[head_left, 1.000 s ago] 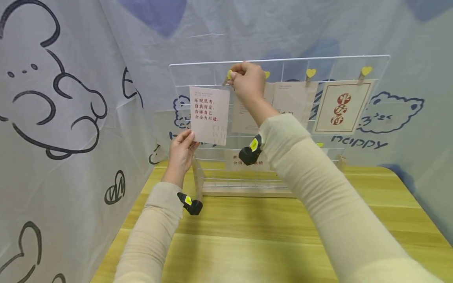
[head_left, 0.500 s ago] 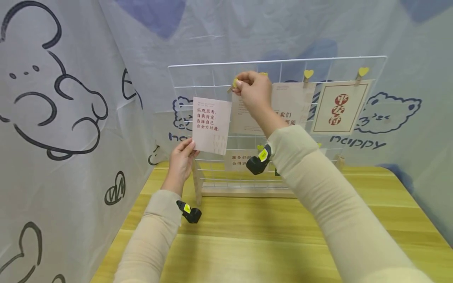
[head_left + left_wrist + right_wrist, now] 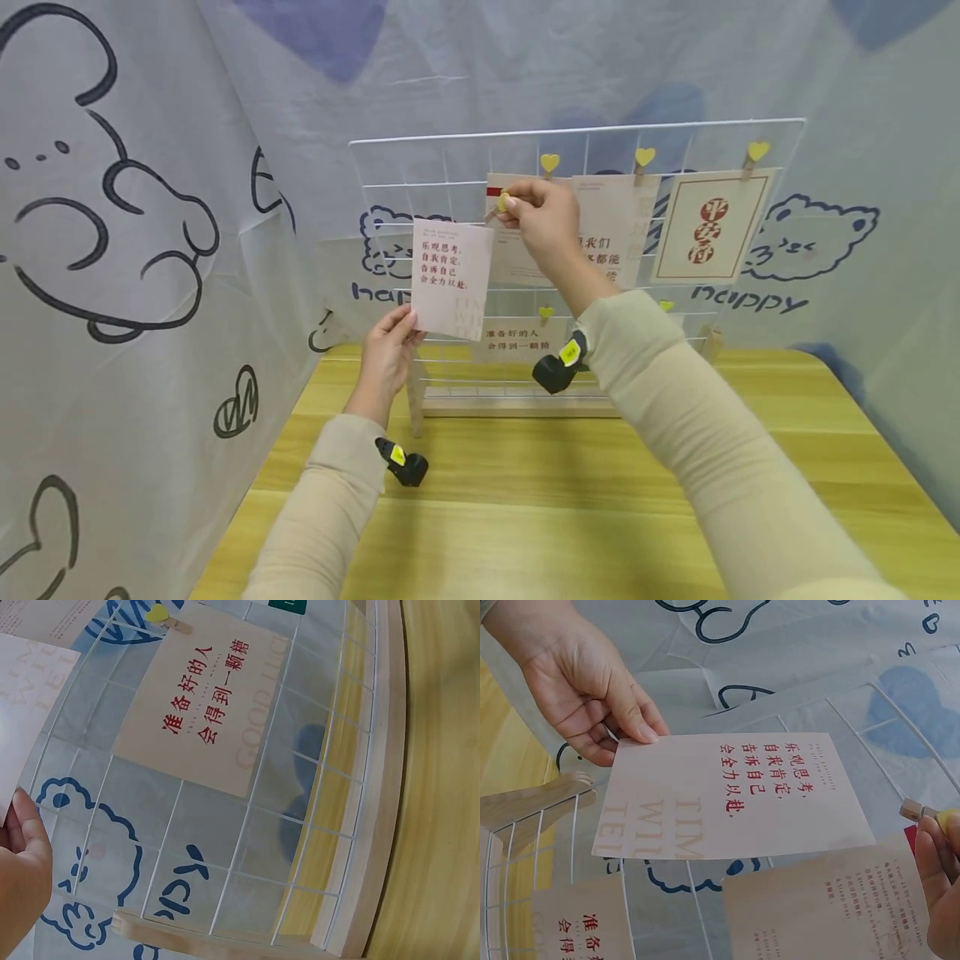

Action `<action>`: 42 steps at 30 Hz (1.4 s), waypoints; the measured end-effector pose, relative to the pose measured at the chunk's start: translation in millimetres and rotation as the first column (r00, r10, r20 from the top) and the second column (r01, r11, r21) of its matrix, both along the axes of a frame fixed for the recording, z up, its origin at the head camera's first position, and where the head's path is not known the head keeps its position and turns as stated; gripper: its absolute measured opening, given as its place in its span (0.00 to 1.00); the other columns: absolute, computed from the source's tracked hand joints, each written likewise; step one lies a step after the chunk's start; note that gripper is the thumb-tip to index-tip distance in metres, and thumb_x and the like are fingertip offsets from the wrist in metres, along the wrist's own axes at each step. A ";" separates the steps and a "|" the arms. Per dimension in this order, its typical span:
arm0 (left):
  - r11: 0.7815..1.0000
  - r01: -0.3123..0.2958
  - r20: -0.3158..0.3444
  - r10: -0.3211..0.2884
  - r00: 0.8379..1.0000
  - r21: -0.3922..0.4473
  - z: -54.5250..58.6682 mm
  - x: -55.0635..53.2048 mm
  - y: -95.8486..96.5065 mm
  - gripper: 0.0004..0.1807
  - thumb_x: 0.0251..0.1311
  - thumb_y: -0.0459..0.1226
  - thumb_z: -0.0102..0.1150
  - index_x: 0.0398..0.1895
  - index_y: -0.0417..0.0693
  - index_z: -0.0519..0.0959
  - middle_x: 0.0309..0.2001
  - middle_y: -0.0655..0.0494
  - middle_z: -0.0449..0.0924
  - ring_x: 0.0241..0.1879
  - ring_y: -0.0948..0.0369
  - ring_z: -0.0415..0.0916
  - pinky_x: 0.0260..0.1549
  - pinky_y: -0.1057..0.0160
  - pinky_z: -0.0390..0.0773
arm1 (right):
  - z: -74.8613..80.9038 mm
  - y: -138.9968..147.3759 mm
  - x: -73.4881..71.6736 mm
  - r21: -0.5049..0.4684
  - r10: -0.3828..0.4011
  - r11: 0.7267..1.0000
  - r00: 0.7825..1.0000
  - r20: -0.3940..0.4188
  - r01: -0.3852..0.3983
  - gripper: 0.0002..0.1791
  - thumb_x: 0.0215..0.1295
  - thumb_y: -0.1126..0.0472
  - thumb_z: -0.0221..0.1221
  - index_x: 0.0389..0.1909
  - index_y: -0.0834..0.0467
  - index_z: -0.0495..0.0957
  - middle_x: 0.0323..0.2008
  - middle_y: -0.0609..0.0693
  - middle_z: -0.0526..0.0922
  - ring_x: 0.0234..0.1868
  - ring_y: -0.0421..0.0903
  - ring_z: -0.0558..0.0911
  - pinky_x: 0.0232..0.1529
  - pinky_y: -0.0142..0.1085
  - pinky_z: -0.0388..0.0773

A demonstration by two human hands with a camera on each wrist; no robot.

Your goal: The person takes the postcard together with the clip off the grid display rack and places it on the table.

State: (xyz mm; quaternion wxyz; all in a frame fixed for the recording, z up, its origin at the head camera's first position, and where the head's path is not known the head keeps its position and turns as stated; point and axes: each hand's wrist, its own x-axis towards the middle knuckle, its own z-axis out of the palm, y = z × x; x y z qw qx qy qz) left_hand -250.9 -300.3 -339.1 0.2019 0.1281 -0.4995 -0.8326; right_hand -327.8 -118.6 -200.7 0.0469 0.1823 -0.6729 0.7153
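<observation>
My left hand (image 3: 387, 354) pinches a pale pink card (image 3: 452, 279) with red lettering by its lower left corner, upright in front of the wire grid rack (image 3: 386, 183). In the right wrist view the thumb of that hand lies over the card's edge. My right hand (image 3: 546, 223) pinches a small wooden clothespin (image 3: 917, 811) with a yellow heart, just above and right of the card's top corner. Clothespin and card are apart. Behind the right hand hangs a card with a red mark (image 3: 517, 262), partly covered by the hand.
Along the rack's upper part hang a white card (image 3: 607, 200) and a red-bordered card (image 3: 716, 225), under heart clothespins. Lower down hangs another lettered card (image 3: 206, 701). The rack's wooden base (image 3: 517, 407) stands on the wooden table (image 3: 495, 500), with a printed curtain (image 3: 150, 275) at left.
My right hand has drawn the clothespin down and slightly right, away from the rack's upper wires. The left hand has lowered the card a little and shifted it right.
</observation>
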 end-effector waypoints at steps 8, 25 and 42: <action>1.000 0.007 0.020 -0.007 1.000 0.003 -7.8 6.5 0.1 0.05 0.57 0.28 0.47 0.34 0.44 0.72 0.34 0.53 0.71 0.31 0.62 0.70 0.41 0.68 0.71 | -11.0 13.4 6.4 -0.091 0.032 0.995 0.999 0.010 -0.031 0.08 0.54 0.74 0.53 0.36 0.71 0.73 0.28 0.54 0.76 0.25 0.41 0.76 0.34 0.30 0.76; 0.999 -0.020 0.014 0.020 1.000 0.050 -23.6 19.6 -2.7 0.07 0.55 0.26 0.48 0.29 0.46 0.75 0.33 0.53 0.71 0.29 0.63 0.70 0.40 0.68 0.72 | -65.6 48.3 -28.3 -0.150 0.040 0.988 0.999 0.006 -0.039 0.09 0.51 0.69 0.58 0.35 0.67 0.76 0.31 0.57 0.79 0.28 0.45 0.78 0.34 0.31 0.76; 1.000 -0.019 0.097 0.017 0.995 0.018 -49.0 36.9 -5.3 0.08 0.57 0.27 0.46 0.41 0.38 0.68 0.37 0.52 0.68 0.34 0.62 0.69 0.44 0.67 0.70 | -92.1 83.8 0.9 0.063 -0.020 0.998 1.000 0.010 0.019 0.13 0.56 0.68 0.54 0.42 0.71 0.71 0.37 0.58 0.77 0.32 0.38 0.78 0.39 0.29 0.74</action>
